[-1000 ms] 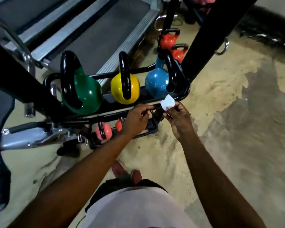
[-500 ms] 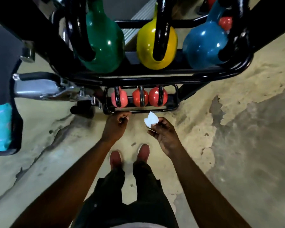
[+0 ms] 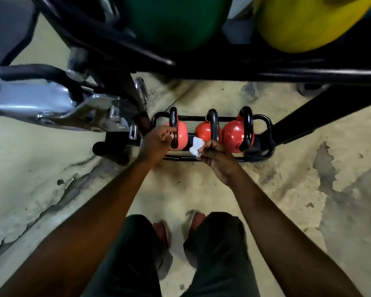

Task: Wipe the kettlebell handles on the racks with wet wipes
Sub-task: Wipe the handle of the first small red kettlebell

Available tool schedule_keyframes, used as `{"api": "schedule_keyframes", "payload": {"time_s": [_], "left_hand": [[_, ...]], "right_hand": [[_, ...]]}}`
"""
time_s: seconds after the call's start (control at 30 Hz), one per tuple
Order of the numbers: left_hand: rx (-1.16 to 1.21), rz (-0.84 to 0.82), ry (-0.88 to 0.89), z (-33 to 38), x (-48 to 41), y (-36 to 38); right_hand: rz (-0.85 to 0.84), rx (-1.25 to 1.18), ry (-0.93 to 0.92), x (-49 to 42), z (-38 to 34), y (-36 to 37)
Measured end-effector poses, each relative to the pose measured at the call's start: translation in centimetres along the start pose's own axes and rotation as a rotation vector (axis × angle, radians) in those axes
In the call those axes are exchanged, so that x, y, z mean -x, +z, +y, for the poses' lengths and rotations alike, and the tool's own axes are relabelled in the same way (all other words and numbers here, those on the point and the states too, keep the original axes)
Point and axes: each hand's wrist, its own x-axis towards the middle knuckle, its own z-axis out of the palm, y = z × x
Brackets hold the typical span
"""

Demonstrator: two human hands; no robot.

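Three small kettlebells with black handles sit in the low black rack (image 3: 268, 133) on the floor: a pink one (image 3: 181, 135) at left, a red one (image 3: 204, 130) in the middle, a larger red one (image 3: 234, 136) at right. My left hand (image 3: 156, 142) reaches the pink kettlebell's handle (image 3: 173, 121), its fingers curled at the handle's lower part. My right hand (image 3: 216, 157) pinches a crumpled white wet wipe (image 3: 196, 146) just in front of the middle kettlebell's handle (image 3: 213, 125).
Overhead, the upper black rack bar (image 3: 287, 75) carries a big green kettlebell (image 3: 176, 22) and a yellow one (image 3: 304, 24). A chrome machine part (image 3: 51, 103) juts in at left. My shoes (image 3: 161, 230) stand on worn concrete floor (image 3: 308, 168).
I have bent down much closer to the low rack. Both hands moved forward to the small kettlebells: the left reached the pink one's handle, the right brought the wipe up to the middle one.
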Motion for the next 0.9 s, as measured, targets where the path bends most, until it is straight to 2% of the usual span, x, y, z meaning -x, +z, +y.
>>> {"api": "schedule_keyframes", "payload": {"time_s": [0.13, 0.2, 0.3, 0.4, 0.63, 0.8, 0.9], "left_hand": [[0.119, 0.003, -0.08, -6.9, -7.2, 3.1], [0.167, 0.031, -0.043, -9.5, -10.0, 4.6], [0.256, 0.122, 0.076, -11.4, -13.1, 5.7], [0.375, 0.109, 0.163, -13.1, -14.8, 6.1], [0.459, 0.129, 0.217, -14.2, -15.7, 6.7], [0.434, 0.132, 0.243, -14.3, -15.9, 6.7], [0.444, 0.141, 0.223, -14.1, -15.8, 6.8]], "right_hand": [[-0.036, 0.203, -0.031, -9.5, 3.4, -0.3], [-0.012, 0.396, -0.099, -13.5, 5.1, -0.1], [0.037, 0.729, -0.35, -17.5, 6.5, 0.4], [0.094, 0.962, -0.694, -19.1, 7.4, 0.7], [0.173, 1.328, -1.127, -17.3, 14.5, 0.9], [0.336, 1.271, -1.226, -18.3, 15.0, 2.0], [0.347, 1.067, -1.143, -17.4, 17.3, 0.6]]}}
